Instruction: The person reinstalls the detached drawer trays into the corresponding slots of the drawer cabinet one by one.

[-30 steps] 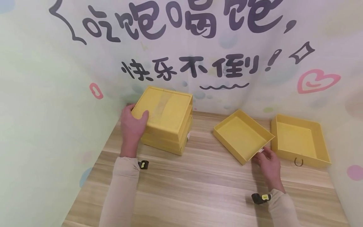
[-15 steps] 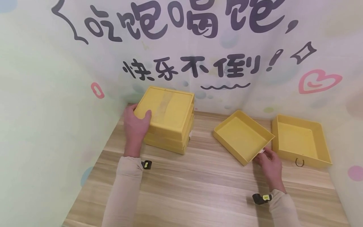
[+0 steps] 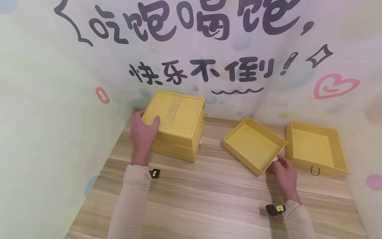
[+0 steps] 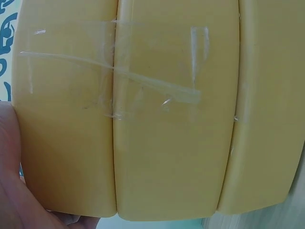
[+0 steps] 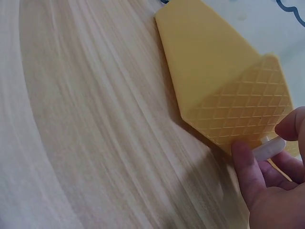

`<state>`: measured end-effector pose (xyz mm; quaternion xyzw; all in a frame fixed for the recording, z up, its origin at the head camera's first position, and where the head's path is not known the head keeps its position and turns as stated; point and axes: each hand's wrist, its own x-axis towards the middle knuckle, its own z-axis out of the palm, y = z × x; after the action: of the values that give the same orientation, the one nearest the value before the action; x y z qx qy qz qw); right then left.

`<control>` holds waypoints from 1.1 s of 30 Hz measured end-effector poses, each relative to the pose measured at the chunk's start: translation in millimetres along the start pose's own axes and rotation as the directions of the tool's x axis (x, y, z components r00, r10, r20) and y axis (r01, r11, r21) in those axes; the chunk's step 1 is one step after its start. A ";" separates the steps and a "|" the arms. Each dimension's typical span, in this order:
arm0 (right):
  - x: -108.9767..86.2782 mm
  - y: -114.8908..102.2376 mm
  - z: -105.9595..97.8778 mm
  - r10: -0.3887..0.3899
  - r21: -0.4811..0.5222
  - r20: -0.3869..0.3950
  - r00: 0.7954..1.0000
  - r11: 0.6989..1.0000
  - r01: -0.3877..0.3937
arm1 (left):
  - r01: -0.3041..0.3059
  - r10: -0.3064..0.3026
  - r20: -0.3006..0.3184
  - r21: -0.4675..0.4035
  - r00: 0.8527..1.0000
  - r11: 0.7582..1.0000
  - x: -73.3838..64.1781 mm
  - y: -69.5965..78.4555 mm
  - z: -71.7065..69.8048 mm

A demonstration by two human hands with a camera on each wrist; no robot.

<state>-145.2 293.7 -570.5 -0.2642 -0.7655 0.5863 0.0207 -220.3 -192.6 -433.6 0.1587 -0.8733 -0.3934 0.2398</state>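
Observation:
A yellow drawer cabinet (image 3: 176, 116) of three taped tiers stands at the left. My left hand (image 3: 144, 130) grips its upper left corner, thumb on top and fingers over the far edge. In the left wrist view, the tiers (image 4: 176, 143) show clear tape across their seams. Over on the right, my right hand (image 3: 284, 172) pinches the white handle (image 5: 270, 148) of a pulled-out yellow drawer (image 3: 253, 142). That drawer lies at an angle, and its front panel (image 5: 248, 105) has a waffle pattern. A second yellow drawer (image 3: 313, 146) sits beside it.
The second drawer's loop handle (image 3: 314, 170) faces the near side. Printed cloth walls (image 3: 197, 79) rise behind and at both sides of the wood-grain table (image 3: 209, 199). A white handle (image 3: 200, 141) shows low on the cabinet's right side.
The right-hand drawer has shifted and turned slightly, its far corner moving left and toward me. The left hand keeps its grip on the cabinet. The head view has moved a little.

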 end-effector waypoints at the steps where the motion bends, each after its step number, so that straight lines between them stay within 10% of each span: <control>1: -0.3 -0.1 -0.1 0.001 0.006 -0.003 1.000 1.000 -0.001 | 0.002 -0.002 0.002 -0.003 1.000 1.000 -0.2 0.2 0.0; 22: -5.8 -15.9 -5.4 -0.007 -0.011 -0.005 1.000 1.000 0.007 | 0.030 -0.030 -0.014 -0.027 0.999 0.999 -2.6 4.4 1.6; 33: -4.3 -27.4 2.7 -0.056 0.177 0.012 0.998 0.983 0.053 | 0.036 -0.036 -0.030 -0.014 0.999 0.999 -5.4 7.4 3.4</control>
<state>-152.9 284.7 -545.3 -0.2353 -0.7176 0.6533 0.0537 -218.3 -183.3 -431.5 0.1785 -0.8639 -0.4012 0.2468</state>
